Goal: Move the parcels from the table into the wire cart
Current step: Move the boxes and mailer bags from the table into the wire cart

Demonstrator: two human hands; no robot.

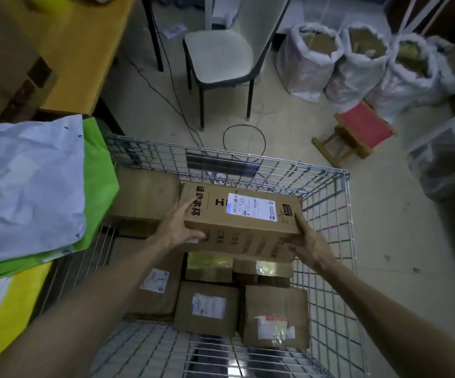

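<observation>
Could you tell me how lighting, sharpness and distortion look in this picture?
Head view: dim indoor light; the held box and its label read fairly sharp; the white bag at left looks soft; the wide-angle lens bows the wire cart.

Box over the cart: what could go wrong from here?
1. The left hand and right hand hold the box only by its ends, above the parcels; a slip could drop it on them.
2. Its right end is close to the cart's wire wall and might snag while going down.
3. The mailers overhang the cart beside the left forearm; a bump could topple them.
</observation>
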